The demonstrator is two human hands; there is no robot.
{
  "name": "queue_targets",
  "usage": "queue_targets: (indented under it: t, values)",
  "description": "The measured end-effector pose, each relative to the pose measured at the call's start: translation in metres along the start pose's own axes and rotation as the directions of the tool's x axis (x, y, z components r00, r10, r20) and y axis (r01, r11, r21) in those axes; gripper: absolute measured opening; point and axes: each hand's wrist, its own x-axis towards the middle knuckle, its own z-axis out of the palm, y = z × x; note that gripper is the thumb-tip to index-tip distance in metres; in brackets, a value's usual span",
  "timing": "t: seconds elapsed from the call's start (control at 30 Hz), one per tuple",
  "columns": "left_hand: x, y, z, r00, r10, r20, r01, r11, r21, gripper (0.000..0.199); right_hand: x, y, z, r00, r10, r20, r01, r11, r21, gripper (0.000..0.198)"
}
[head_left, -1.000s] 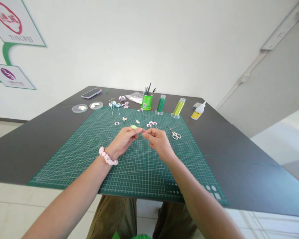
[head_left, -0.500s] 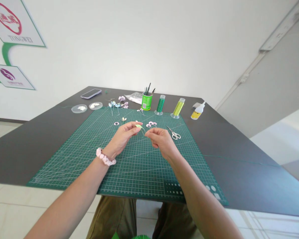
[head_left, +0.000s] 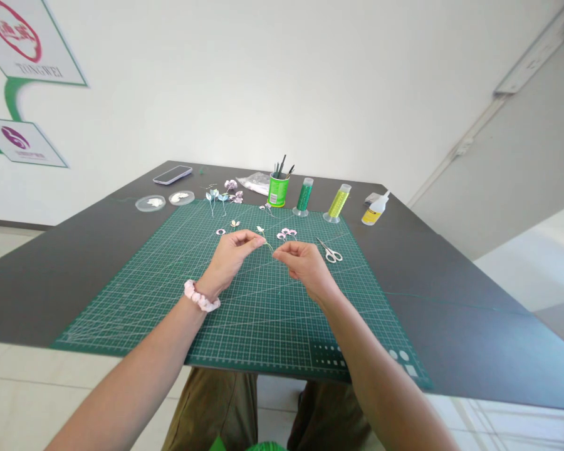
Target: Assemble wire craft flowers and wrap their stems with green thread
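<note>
My left hand [head_left: 232, 254] is closed in a pinch over the middle of the cutting mat, gripping a small pale green leaf on a thin stem [head_left: 269, 246]. Most of the leaf is hidden behind the thumb and fingers. Just to the right, my right hand [head_left: 305, 263] pinches the lower end of the same stem, which spans the short gap between both hands. Behind the fingertips lies a small white-and-green petal piece [head_left: 260, 229]. Several pink looped flowers [head_left: 286, 233] rest beyond my right hand, with white-handled scissors [head_left: 331, 252] beside it.
The green cutting mat [head_left: 169, 313] covers the table's front middle. At the back stand a green can of tools [head_left: 278, 191], a dark green thread spool [head_left: 304, 197], a yellow-green spool [head_left: 338, 203] and a glue bottle [head_left: 375, 210]. Shallow dishes [head_left: 150, 203] and a phone [head_left: 172, 175] lie back left.
The leaf's pale blade, visible above my left fingers before, is now mostly hidden by them. My left fingers have closed nearer the stem; my right hand has barely moved.
</note>
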Motion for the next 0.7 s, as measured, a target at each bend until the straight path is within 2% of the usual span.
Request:
queue_targets:
  t: [0.2, 0.33, 0.53, 0.7]
  values:
    - [-0.0001, 0.0002, 0.0005, 1.000, 0.001, -0.026, 0.000, 0.999, 0.034, 0.026, 0.0002, 0.0007, -0.0035, 0.981, -0.182, -0.065, 0.172, 0.976, -0.130, 0.017]
    - [-0.0012, 0.0009, 0.0015, 1.000, -0.010, -0.001, 0.010, 0.999, 0.046, 0.023, -0.0019, -0.0016, -0.0037, 0.961, -0.270, -0.056, 0.258, 0.952, -0.168, 0.017]
    - [-0.0031, 0.0023, 0.0038, 0.996, -0.028, 0.079, 0.024, 0.998, 0.053, 0.021, 0.0009, 0.0030, -0.0018, 0.971, -0.236, -0.044, 0.226, 0.960, -0.164, 0.016]
    - [-0.0029, 0.0029, 0.0039, 0.994, -0.033, 0.101, 0.028, 0.998, 0.049, 0.024, 0.0018, 0.0039, -0.0015, 0.980, -0.195, -0.033, 0.187, 0.967, -0.175, 0.016]
